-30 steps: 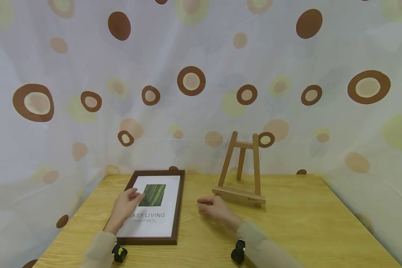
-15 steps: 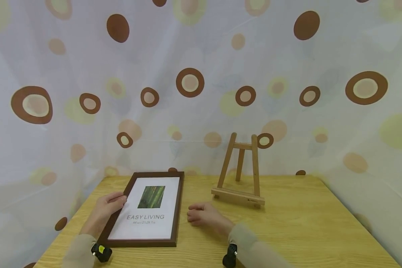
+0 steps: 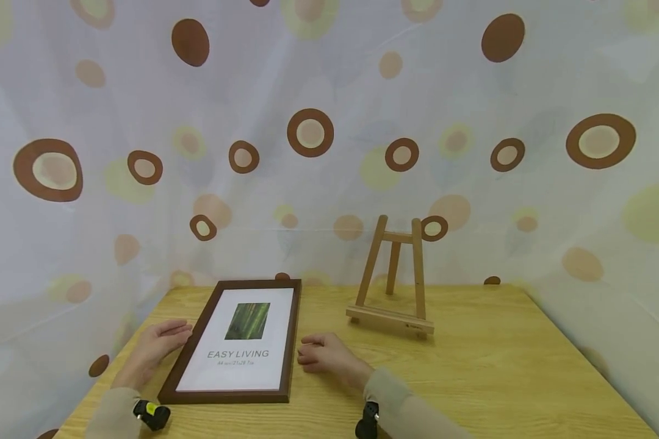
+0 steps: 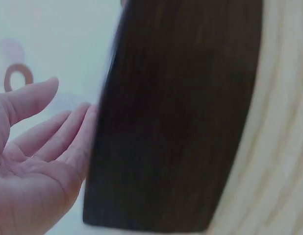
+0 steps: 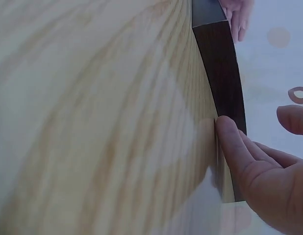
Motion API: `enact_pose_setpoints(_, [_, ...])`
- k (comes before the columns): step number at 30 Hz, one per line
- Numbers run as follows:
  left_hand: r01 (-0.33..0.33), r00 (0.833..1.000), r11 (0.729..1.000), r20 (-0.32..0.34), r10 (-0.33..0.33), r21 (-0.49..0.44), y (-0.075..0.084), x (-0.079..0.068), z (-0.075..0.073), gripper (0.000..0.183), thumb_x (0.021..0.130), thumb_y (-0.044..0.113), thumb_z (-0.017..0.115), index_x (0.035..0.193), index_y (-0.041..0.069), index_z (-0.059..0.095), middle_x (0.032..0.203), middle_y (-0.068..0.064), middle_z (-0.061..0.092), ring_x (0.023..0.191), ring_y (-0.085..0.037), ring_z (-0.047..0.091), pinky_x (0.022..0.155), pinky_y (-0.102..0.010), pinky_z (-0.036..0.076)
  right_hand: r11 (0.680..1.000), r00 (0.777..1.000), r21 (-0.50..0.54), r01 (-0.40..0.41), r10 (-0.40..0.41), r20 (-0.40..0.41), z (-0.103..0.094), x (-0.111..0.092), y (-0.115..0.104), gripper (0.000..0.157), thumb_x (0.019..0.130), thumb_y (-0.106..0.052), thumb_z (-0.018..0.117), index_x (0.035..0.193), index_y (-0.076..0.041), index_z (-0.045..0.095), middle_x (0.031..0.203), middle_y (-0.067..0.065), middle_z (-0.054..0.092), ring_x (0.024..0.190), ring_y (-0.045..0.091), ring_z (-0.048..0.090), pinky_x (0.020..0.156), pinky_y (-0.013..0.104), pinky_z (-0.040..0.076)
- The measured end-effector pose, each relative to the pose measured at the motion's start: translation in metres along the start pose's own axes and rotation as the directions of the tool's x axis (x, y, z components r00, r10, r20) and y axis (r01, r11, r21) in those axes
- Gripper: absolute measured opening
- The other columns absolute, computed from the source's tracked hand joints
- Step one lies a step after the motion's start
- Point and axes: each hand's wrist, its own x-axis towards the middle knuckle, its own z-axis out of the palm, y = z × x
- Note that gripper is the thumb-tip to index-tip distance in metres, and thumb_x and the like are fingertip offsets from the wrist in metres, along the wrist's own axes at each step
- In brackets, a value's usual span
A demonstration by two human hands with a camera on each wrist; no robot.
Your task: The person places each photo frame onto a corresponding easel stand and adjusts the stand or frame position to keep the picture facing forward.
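Observation:
A dark brown picture frame (image 3: 228,397) lies flat on the wooden table, face up, with "EASY LIVING" and a green picture on its white sheet. My left hand (image 3: 155,352) is at its left side, fingers pointing toward the edge. In the left wrist view the left hand (image 4: 41,171) has its thumb apart and fingers extended, close beside the brown side of the frame (image 4: 166,122). At the frame's right side is my right hand (image 3: 332,361). The right wrist view shows the right hand (image 5: 274,181) with extended fingertips at the frame's side (image 5: 221,68); contact is unclear.
A small wooden easel (image 3: 390,320) stands right of the frame, toward the back of the table (image 3: 472,366). A white curtain (image 3: 335,79) with brown and pale dots hangs behind and on both sides.
My left hand has moved left, from above the frame to beside its left edge. My right hand has moved left, closer to the right edge. The frame and easel have stayed put.

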Motion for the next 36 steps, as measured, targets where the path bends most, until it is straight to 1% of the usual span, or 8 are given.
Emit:
enact_pose_setpoints(2, [0.014, 1.0, 0.999, 0.027, -0.013, -0.041, 0.0, 0.0, -0.004, 0.056, 0.09, 0.005, 0.054, 0.134, -0.015, 0.026, 0.129, -0.03, 0.041, 0.101, -0.012, 0.057, 0.085, -0.026, 0.047, 1.0, 1.0, 0.006, 0.0, 0.0, 0.0, 0.002, 0.0, -0.001, 0.045, 0.09, -0.01, 0.055, 0.125, 0.014, 0.041, 0.114, 0.023, 0.055, 0.097, 0.031, 0.059, 0.076, 0.036, 0.052])
enact_pose_setpoints(5, [0.052, 0.997, 0.997, 0.051, -0.049, -0.063, -0.001, -0.001, -0.008, 0.057, 0.091, 0.005, 0.053, 0.132, -0.019, 0.024, 0.128, -0.031, 0.042, 0.1, -0.016, 0.057, 0.086, -0.03, 0.047, 1.0, 1.0, 0.025, -0.01, 0.01, 0.01, 0.005, -0.001, -0.001, 0.045, 0.09, -0.009, 0.055, 0.124, 0.016, 0.041, 0.114, 0.024, 0.054, 0.098, 0.033, 0.058, 0.076, 0.038, 0.052])
enact_pose_setpoints(10, [0.139, 0.988, 0.99, 0.055, -0.141, 0.038, -0.006, -0.008, -0.009, 0.058, 0.089, 0.014, 0.059, 0.129, -0.017, 0.032, 0.123, -0.029, 0.048, 0.102, -0.026, 0.056, 0.082, -0.039, 0.049, 0.998, 1.0, 0.049, -0.029, 0.029, 0.011, 0.011, -0.002, 0.0, 0.044, 0.09, -0.008, 0.055, 0.122, 0.018, 0.041, 0.113, 0.025, 0.055, 0.098, 0.034, 0.058, 0.076, 0.039, 0.052])
enact_pose_setpoints(13, [0.144, 0.987, 0.985, 0.059, -0.15, 0.095, -0.008, -0.009, -0.009, 0.055, 0.087, 0.015, 0.06, 0.126, -0.018, 0.037, 0.119, -0.029, 0.051, 0.101, -0.028, 0.056, 0.08, -0.041, 0.049, 0.998, 0.999, 0.048, -0.044, 0.044, -0.007, 0.013, -0.001, -0.002, 0.042, 0.09, -0.008, 0.055, 0.121, 0.018, 0.043, 0.11, 0.023, 0.057, 0.096, 0.032, 0.059, 0.076, 0.038, 0.052])
enact_pose_setpoints(18, [0.124, 0.989, 0.988, 0.073, -0.132, 0.095, -0.01, -0.008, -0.007, 0.047, 0.086, 0.005, 0.058, 0.122, -0.02, 0.04, 0.114, -0.028, 0.054, 0.095, -0.025, 0.058, 0.079, -0.038, 0.05, 0.997, 0.998, 0.044, -0.059, 0.06, -0.03, 0.014, 0.001, -0.003, 0.04, 0.089, -0.008, 0.055, 0.119, 0.017, 0.046, 0.102, 0.02, 0.061, 0.091, 0.03, 0.061, 0.074, 0.037, 0.052])
enact_pose_setpoints(24, [0.145, 0.986, 0.983, 0.07, -0.153, 0.114, -0.009, -0.009, -0.006, 0.049, 0.085, 0.005, 0.06, 0.122, -0.02, 0.04, 0.115, -0.027, 0.054, 0.093, -0.021, 0.059, 0.076, -0.035, 0.051, 0.995, 0.996, 0.074, -0.072, 0.076, -0.053, 0.015, 0.0, -0.002, 0.037, 0.088, -0.002, 0.054, 0.119, 0.017, 0.046, 0.102, 0.02, 0.061, 0.09, 0.028, 0.061, 0.075, 0.036, 0.052])
enact_pose_setpoints(32, [0.2, 0.972, 0.979, 0.118, -0.202, 0.026, -0.008, -0.015, -0.009, 0.061, 0.084, 0.009, 0.063, 0.131, -0.016, 0.032, 0.134, -0.031, 0.035, 0.106, -0.025, 0.053, 0.084, -0.041, 0.048, 0.99, 0.995, 0.128, -0.056, 0.067, -0.078, 0.018, -0.004, -0.001, 0.043, 0.084, 0.001, 0.058, 0.121, 0.017, 0.044, 0.112, 0.022, 0.054, 0.099, 0.028, 0.057, 0.079, 0.038, 0.05])
enact_pose_setpoints(36, [0.186, 0.962, 0.982, 0.209, -0.177, -0.023, -0.006, -0.017, -0.013, 0.067, 0.084, 0.006, 0.062, 0.135, -0.015, 0.023, 0.138, -0.033, 0.022, 0.104, -0.024, 0.054, 0.083, -0.042, 0.048, 0.979, 0.994, 0.202, -0.04, 0.06, -0.093, 0.019, -0.006, -0.003, 0.048, 0.082, 0.004, 0.059, 0.125, 0.016, 0.04, 0.118, 0.026, 0.051, 0.097, 0.029, 0.058, 0.076, 0.042, 0.051])
